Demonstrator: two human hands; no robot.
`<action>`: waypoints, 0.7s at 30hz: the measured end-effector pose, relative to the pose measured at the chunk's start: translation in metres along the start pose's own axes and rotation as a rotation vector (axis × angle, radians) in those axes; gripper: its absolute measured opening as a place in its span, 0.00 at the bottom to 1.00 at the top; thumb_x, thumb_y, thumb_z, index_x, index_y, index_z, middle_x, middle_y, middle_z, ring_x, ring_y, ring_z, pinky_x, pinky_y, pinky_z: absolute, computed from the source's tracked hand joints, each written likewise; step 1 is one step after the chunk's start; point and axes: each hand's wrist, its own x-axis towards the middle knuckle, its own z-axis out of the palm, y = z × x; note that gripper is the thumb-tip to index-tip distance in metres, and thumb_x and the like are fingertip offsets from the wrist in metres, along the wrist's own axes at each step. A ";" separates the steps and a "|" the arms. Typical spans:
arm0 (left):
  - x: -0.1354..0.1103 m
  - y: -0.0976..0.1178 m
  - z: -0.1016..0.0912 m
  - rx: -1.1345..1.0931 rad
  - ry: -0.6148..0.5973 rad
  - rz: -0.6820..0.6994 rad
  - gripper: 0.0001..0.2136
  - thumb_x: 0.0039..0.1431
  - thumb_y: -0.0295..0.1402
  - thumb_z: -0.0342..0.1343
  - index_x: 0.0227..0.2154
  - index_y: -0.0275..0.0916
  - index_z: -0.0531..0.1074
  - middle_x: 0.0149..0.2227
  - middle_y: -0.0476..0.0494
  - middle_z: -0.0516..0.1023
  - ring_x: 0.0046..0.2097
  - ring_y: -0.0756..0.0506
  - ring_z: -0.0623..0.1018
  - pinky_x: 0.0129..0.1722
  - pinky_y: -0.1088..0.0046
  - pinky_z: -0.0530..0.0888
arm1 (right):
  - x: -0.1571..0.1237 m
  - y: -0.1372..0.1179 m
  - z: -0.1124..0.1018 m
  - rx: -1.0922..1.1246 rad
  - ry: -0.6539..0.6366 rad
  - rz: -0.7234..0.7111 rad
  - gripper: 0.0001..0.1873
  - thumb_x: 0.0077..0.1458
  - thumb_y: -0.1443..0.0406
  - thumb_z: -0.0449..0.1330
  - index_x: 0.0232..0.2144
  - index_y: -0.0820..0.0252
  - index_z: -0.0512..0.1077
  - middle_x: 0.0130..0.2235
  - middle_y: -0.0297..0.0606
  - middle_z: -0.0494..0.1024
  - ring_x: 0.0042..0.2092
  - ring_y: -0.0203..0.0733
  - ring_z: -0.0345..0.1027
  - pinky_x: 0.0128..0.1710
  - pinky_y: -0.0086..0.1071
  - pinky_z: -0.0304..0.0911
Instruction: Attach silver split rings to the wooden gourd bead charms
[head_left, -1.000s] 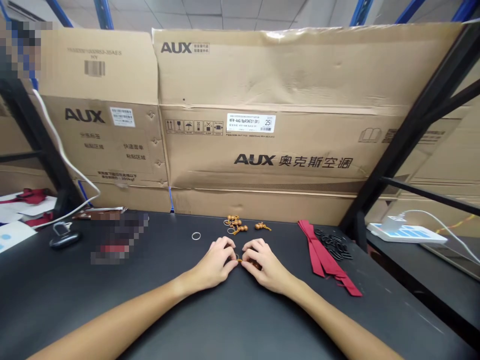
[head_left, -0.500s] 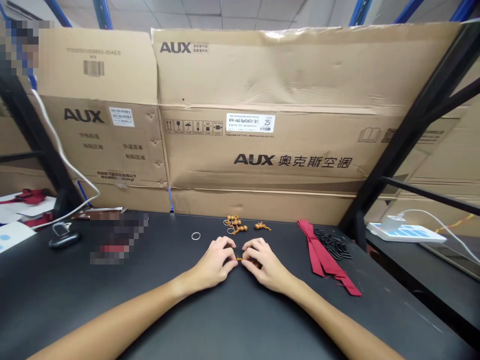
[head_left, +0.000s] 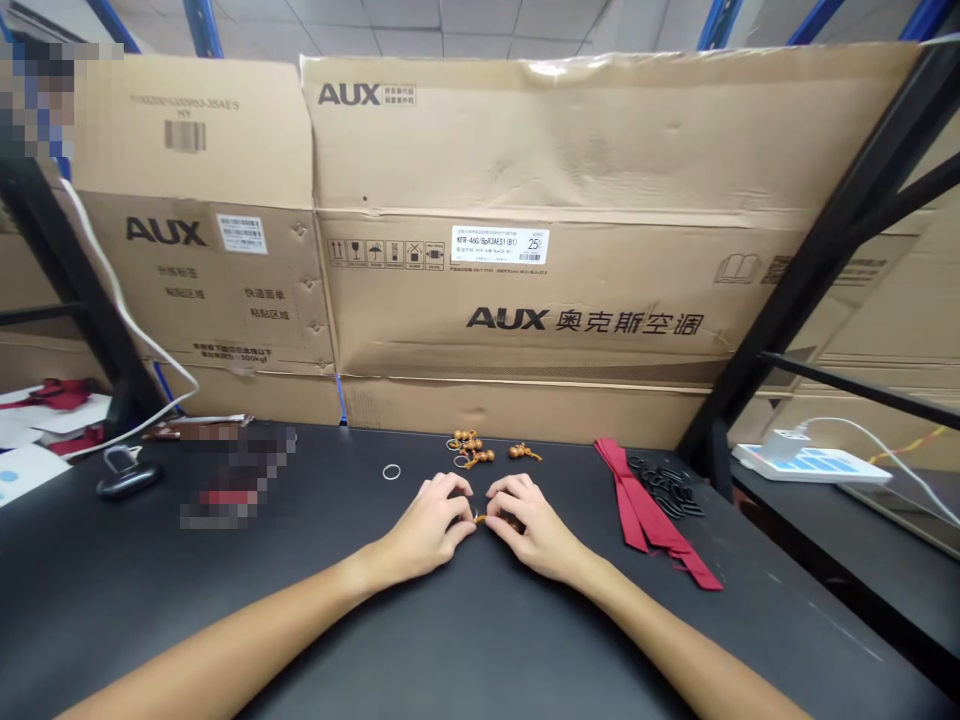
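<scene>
My left hand (head_left: 433, 522) and my right hand (head_left: 526, 525) rest side by side on the black table (head_left: 315, 620), fingertips pinched together on one small brown gourd charm (head_left: 480, 518) between them. Most of that charm is hidden under the fingers. Just beyond the hands lies a small cluster of brown gourd charms with rings (head_left: 469, 447), and one more gourd charm (head_left: 523, 452) to its right. A loose metal ring (head_left: 391, 471) lies to the left of the cluster.
Red ribbons (head_left: 646, 507) and a pile of black cords (head_left: 667, 486) lie at the right. Large AUX cardboard boxes (head_left: 525, 220) wall off the back. A black shelf post (head_left: 810, 260) slants at right; a black device (head_left: 126, 478) sits at left.
</scene>
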 end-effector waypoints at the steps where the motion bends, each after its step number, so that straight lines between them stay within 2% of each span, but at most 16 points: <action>1: 0.000 0.000 0.000 0.008 -0.003 0.007 0.06 0.61 0.28 0.54 0.28 0.39 0.71 0.46 0.44 0.69 0.47 0.43 0.69 0.49 0.61 0.66 | 0.000 0.001 0.001 -0.019 0.015 0.019 0.05 0.60 0.65 0.56 0.31 0.55 0.69 0.42 0.39 0.72 0.46 0.45 0.62 0.45 0.42 0.61; 21: -0.001 0.002 0.001 0.180 0.037 0.151 0.07 0.63 0.30 0.53 0.31 0.40 0.74 0.47 0.43 0.70 0.46 0.43 0.70 0.46 0.62 0.66 | 0.001 0.007 0.003 -0.111 0.073 0.073 0.06 0.60 0.66 0.55 0.30 0.56 0.68 0.41 0.39 0.72 0.43 0.44 0.62 0.41 0.39 0.60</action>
